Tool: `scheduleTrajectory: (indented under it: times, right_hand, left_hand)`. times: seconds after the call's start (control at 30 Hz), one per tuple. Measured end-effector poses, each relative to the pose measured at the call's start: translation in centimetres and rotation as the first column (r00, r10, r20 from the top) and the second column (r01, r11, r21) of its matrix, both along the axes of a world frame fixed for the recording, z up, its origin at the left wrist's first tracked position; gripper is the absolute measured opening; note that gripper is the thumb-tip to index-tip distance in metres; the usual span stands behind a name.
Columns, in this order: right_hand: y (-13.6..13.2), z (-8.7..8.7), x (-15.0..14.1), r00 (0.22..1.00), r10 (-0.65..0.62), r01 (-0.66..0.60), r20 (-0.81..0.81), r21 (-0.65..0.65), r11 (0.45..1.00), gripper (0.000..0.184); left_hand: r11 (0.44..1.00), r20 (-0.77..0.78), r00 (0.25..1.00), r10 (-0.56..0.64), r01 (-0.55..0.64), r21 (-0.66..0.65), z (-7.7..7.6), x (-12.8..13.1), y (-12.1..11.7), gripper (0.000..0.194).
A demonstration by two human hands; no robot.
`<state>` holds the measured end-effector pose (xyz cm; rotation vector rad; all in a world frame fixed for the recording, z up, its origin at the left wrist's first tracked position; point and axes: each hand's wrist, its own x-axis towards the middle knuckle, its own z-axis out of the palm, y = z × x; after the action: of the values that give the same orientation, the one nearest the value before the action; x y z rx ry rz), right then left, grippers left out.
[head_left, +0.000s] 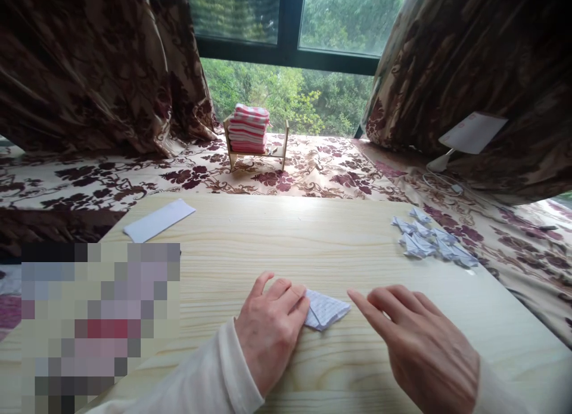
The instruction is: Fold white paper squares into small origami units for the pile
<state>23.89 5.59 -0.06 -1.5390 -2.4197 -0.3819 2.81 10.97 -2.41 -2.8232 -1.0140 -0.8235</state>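
Note:
A small sheet of lined paper (325, 310), folded to a pointed shape, lies on the wooden table. My left hand (273, 321) presses down on its left end, and the thumb side covers part of it. To the right is my right hand (413, 327), its index finger stretched toward the paper's right tip with a small gap between. Its other fingers are bent, and nothing shows in them. Several small folded paper pieces (420, 241) lie in a pile at the table's right edge.
A flat white paper strip (159, 219) lies at the table's (250, 235) far left. Behind, a small wooden rack (257, 152) bears striped folded cloths (248, 128) by the window. A white lamp (472, 133) stands at right on floral fabric. The lower left is blurred out.

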Motion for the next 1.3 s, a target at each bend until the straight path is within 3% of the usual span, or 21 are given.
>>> scheduleTrajectory:
  times: [0.1,0.2,0.27,0.37,0.53,0.67,0.83,0.93,1.1,1.2,1.3]
  right_hand:
    - [1.3,-0.3,-1.3,0.996,0.077,-0.078,0.047,0.01,0.997,0.034]
    - [2.4,-0.7,-0.3,1.0,-0.006,0.007,0.009,-0.01,1.0,0.024]
    - [3.2,-0.5,1.2,0.995,-0.092,0.089,-0.025,-0.101,0.991,0.021]
    - [5.1,0.0,2.2,0.975,-0.027,-0.04,-0.223,-0.293,0.955,0.021]
    - [7.6,0.4,0.5,0.974,0.032,-0.118,-0.222,-0.385,0.915,0.019]
    - [8.0,0.5,0.0,0.975,0.057,-0.147,-0.215,-0.43,0.891,0.013]
    - [8.0,0.5,0.4,0.97,0.078,-0.177,-0.23,-0.452,0.874,0.011]
    - [7.7,0.0,0.6,0.949,0.108,-0.226,-0.296,-0.398,0.889,0.011]
    - [6.8,-1.2,0.7,0.9,-0.038,-0.156,-0.434,-0.403,0.902,0.024]
    - [6.6,-1.4,0.5,0.894,-0.038,-0.158,-0.446,-0.392,0.906,0.01]
    - [6.5,-1.2,0.2,0.888,-0.014,-0.17,-0.46,-0.355,0.919,0.01]
  left_hand:
    - [1.0,-0.037,0.999,0.019,-0.019,-0.008,0.3,0.0,-0.5,0.018]
    - [0.998,-0.051,0.997,0.056,-0.057,-0.016,0.5,0.1,-1.5,0.02]
    - [0.995,-0.074,0.993,0.094,-0.097,-0.037,0.6,0.5,-2.2,0.021]
    - [0.988,-0.102,0.988,0.112,-0.121,-0.091,0.8,1.5,-3.1,0.022]
    - [0.983,-0.106,0.993,0.052,-0.069,-0.167,1.5,2.2,-2.4,0.017]
    - [0.988,-0.146,0.985,-0.09,0.07,-0.138,2.0,1.6,-0.8,0.022]
    - [0.995,-0.104,0.991,-0.09,0.086,-0.041,1.4,1.3,-0.1,0.024]
    - [0.995,-0.087,0.992,-0.088,0.084,-0.047,1.2,1.3,-0.3,0.024]
    - [0.995,-0.062,0.997,-0.056,0.05,-0.082,1.1,1.2,-0.5,0.025]
    - [0.996,-0.053,0.998,-0.034,0.029,-0.088,1.0,1.4,-0.5,0.024]
    - [0.997,-0.054,0.998,-0.019,0.015,-0.078,0.9,1.5,-0.5,0.021]
